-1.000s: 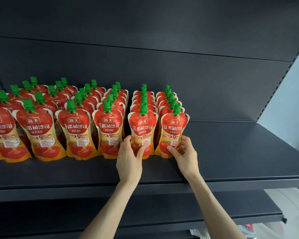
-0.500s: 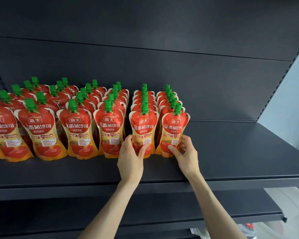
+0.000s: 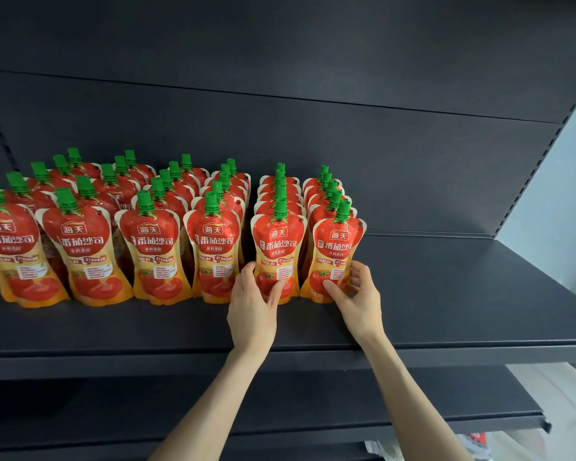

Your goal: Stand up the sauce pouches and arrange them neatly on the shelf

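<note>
Head view: red-and-orange plastic sauce pouches with green screw caps stand in 6 visible columns on the dark grey metal shelf; bare shelf lies to their right and along the front lip; long axes are vertical, caps up, labels forward; the left hand pinches the 5th front pouch at its base between thumb and curled fingers; the right hand likewise grips the 6th front pouch.

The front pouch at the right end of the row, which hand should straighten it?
Right, probably. The right hand grips that end pouch low down, thumb on its front; the left hand holds the neighbouring pouch.
</note>
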### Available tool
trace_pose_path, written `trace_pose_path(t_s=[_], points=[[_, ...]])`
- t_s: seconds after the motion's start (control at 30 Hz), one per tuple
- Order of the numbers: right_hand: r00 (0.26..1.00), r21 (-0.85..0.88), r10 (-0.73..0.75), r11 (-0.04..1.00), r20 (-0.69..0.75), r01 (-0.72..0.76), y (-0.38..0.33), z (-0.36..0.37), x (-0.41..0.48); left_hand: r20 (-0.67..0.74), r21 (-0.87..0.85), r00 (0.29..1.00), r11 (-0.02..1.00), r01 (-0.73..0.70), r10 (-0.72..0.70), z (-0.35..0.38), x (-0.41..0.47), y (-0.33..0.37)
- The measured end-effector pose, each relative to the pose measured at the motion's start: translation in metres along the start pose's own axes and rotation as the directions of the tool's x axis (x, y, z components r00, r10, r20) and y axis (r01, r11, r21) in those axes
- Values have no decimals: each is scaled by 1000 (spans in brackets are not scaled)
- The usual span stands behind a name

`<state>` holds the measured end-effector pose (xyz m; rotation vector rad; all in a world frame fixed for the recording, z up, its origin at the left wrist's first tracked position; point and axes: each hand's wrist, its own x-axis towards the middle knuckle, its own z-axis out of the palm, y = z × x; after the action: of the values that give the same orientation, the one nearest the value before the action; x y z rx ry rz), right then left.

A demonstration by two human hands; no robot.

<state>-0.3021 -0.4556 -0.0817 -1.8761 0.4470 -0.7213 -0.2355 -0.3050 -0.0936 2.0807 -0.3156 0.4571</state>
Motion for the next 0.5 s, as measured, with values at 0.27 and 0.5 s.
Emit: trace_pose_path(t_s=[0.27,0.5], points=[[1000,9,6,1000,-8,-6,-1,0,-1,2,19,1000,1000,-4,4,-1,0,0],[1000,7,12,1000,-12,-12,1,1,1,14,15,1000,1000,8,-9,-1,-1,-1]])
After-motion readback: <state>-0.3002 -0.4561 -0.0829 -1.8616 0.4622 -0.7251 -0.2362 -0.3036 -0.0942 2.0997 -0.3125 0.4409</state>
